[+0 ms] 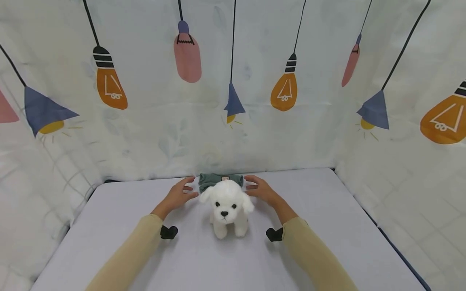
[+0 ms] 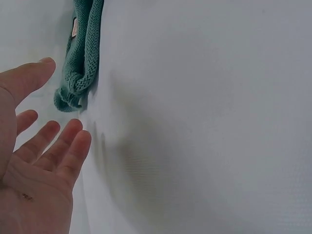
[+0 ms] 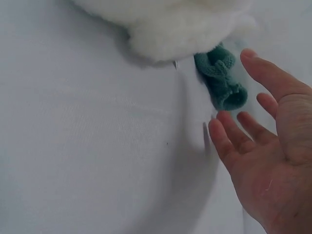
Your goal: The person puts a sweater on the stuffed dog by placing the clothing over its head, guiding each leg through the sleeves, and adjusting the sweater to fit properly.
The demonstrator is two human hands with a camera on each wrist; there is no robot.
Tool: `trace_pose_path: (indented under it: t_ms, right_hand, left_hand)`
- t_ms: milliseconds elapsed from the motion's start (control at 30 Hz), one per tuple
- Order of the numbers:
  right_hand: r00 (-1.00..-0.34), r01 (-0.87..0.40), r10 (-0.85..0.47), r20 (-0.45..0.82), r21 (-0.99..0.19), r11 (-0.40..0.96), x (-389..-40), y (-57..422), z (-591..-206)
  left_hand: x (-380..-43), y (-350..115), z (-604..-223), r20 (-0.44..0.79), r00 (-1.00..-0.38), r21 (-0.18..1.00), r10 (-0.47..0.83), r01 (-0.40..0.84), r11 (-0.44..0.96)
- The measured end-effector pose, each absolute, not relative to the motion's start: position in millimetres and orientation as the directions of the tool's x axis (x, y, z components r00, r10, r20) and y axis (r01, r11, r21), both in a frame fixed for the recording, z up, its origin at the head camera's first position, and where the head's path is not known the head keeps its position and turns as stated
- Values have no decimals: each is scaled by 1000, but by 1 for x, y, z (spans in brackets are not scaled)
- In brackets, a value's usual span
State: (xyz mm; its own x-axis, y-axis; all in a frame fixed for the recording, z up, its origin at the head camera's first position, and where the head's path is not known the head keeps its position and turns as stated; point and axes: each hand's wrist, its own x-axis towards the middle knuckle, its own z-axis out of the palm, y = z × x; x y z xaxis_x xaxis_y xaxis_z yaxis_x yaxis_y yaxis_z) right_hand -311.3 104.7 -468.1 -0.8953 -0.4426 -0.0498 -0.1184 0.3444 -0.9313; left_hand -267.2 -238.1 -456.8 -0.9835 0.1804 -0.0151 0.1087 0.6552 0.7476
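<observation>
A white plush dog (image 1: pixel 226 204) stands upright on the table, facing the head camera. Behind it lies a green knitted garment (image 1: pixel 211 180) with a small label; the dog hides part of it. My left hand (image 1: pixel 179 195) is at the garment's left end, fingers spread and apart from it. In the left wrist view the garment (image 2: pixel 80 58) is just beyond my thumb and fingertips. At the other end, my right hand (image 1: pixel 263 190) reaches beside the dog's head, fingers relaxed and holding nothing. The right wrist view shows the garment's open cuff (image 3: pixel 231 97) close to my fingertips.
A white cloth covers the table (image 1: pixel 225 270). Its back edge meets a hanging curtain (image 1: pixel 153 141) printed with lamps and bulbs, which also closes off the left and right sides. Dark straps with black tabs (image 1: pixel 169 232) sit at my wrists.
</observation>
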Motion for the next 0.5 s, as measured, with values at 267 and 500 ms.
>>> trace_pose_path:
  t_ms: [267, 500]
  right_hand:
    - [-895, -66, -432, -109, -926, 371, -320, 93, -465]
    - [-893, -65, -435, -115, -924, 378, -327, 88, -469]
  left_hand:
    - [-282, -235, -464, -45, -982, 747, 185, 89, 659]
    - [-290, -228, -467, -6, -981, 737, 194, 127, 664]
